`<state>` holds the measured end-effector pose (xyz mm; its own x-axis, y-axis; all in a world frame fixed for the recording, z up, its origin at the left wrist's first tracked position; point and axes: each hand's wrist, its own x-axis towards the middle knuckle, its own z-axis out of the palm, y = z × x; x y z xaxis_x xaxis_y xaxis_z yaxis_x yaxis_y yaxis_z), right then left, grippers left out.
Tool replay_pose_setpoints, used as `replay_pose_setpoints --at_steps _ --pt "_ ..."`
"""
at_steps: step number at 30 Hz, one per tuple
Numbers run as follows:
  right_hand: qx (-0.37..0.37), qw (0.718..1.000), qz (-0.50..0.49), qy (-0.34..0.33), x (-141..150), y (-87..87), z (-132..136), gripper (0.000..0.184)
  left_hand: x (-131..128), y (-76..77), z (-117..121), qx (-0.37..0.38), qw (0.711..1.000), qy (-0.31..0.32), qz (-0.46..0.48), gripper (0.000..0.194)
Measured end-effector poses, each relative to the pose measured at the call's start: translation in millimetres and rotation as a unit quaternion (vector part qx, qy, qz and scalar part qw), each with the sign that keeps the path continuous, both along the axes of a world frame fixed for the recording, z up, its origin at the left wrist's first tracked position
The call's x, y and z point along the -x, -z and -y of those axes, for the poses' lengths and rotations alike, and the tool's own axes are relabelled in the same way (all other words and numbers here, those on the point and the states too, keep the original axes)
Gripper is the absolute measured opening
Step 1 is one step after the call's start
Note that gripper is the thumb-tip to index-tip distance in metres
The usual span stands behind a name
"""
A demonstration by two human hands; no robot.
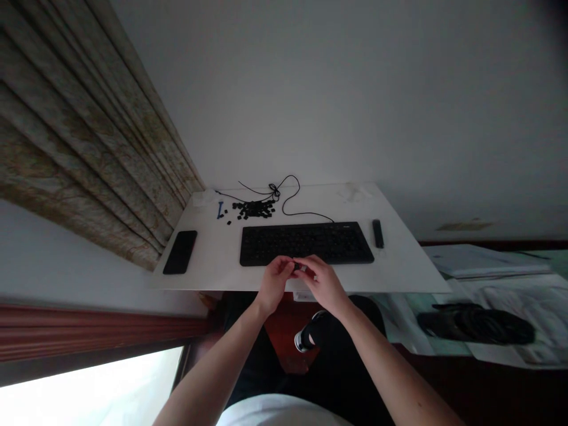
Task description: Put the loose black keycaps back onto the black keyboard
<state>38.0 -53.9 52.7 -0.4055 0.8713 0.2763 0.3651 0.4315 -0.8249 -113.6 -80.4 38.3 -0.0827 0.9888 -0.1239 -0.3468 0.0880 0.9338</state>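
- Left hand [274, 283] and right hand [323, 285] meet just in front of the near edge of a black keyboard [306, 244], their grip clenched together on a small black piece [298, 267].
- The fingers hide most of that piece; it looks like a keycap, but its shape cannot be made out.
- A heap of loose black keycaps [254, 208] lies beyond the keyboard's far left corner, on a white bench [399, 266], with a few strays around it.
- Left of the heap, a small blue tool [220, 209] lies too small to identify.
- A thin black cable [284, 201] loops beyond the keyboard and runs to its far edge.
- A black phone [180, 252] sits well left of the keyboard; a narrow black bar [378, 234] lies just right of it.
- The key rows are too dark to read.
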Motion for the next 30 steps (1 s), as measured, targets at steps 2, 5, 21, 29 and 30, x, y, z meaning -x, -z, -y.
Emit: replay_pose_setpoints --at_steps 2,5,21,29,30 --pt "0.002 1.000 0.014 0.002 -2 5.7 0 0.021 2 4.4 2 -0.001 0.999 -0.001 -0.033 0.023" --pt "0.011 1.000 0.025 -0.009 -2 6.9 -1 0.016 6 6.1 3 -0.011 0.997 0.006 -0.071 0.020" --pt "-0.015 0.998 0.045 0.048 -10 19.9 -12 0.026 146 21.7 -24 -0.041 0.905 -0.243 -0.346 0.017" --pt "-0.035 0.997 0.069 0.026 21 29.8 -17 0.023 150 32.4 -23 -0.031 0.925 -0.202 -0.321 0.014" --pt "-0.044 0.996 0.075 0.016 30 28.7 -17 0.021 150 32.2 -23 -0.033 0.925 -0.195 -0.324 0.013"
